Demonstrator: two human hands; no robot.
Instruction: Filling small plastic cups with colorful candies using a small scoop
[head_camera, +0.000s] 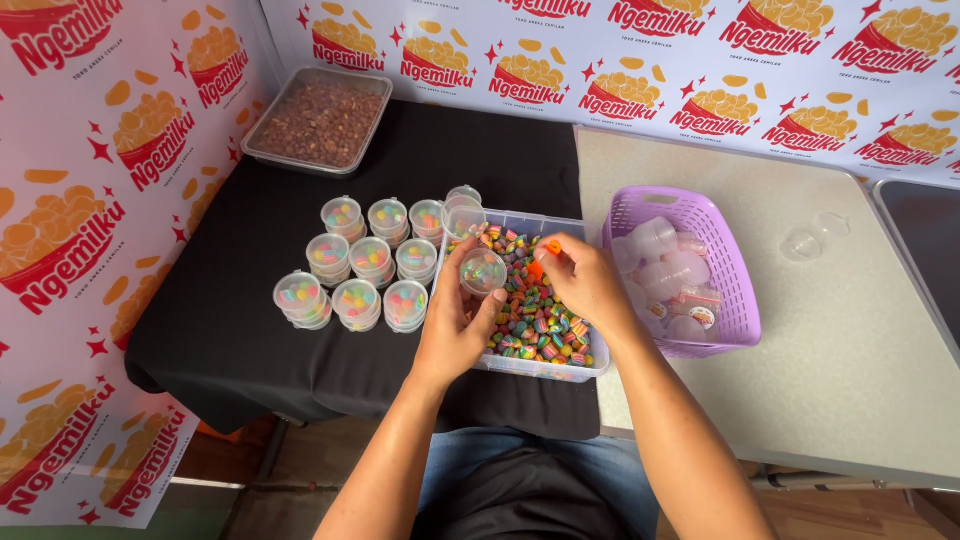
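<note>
Left hand (455, 325) gripped a small clear cup (483, 271) over the candy tray (590, 365), filling under way. Right hand (585, 280) fingers pinched an orange scoop (551, 247); next, a steady tip into the cup seemed needed.

Quick count: ten filled lidded candy cups (355, 262) sitting in cluster on black table (230, 330), some looking stacked so could be more. One open cup (483, 272) being held. One clear candy tub (545, 365), one purple basket (700, 215), one metal tray of brown bits (320, 120), two hands working.
</note>
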